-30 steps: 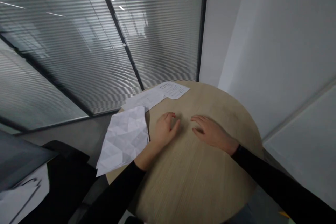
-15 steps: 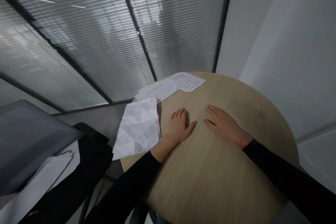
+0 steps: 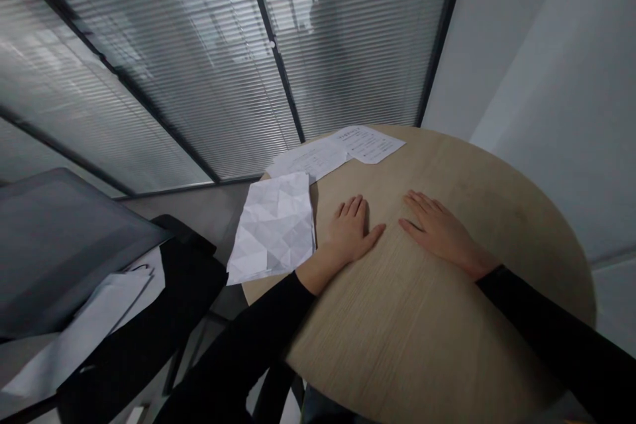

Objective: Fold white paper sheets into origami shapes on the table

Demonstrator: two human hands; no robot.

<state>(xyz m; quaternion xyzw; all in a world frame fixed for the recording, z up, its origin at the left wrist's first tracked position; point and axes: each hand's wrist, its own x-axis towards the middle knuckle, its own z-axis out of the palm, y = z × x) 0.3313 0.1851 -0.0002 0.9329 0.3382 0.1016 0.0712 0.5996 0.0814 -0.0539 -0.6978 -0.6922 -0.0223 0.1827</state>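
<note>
Fingers [image 3: 354, 206] atop round table [image 3: 422, 318], blinds [image 3: 218, 79] beyond

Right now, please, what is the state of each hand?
Left hand: open, resting on the table, holding nothing.
Right hand: open, resting on the table, holding nothing.

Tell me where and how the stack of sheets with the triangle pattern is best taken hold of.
Probably best at the near-left corner of the patterned stack, coming from the left and pinching above and below. That corner juts past the edge of the round table, so its underside looks reachable, unlike the right side, which lies over the wood. Layered edges show, so pinch all layers together.
</note>
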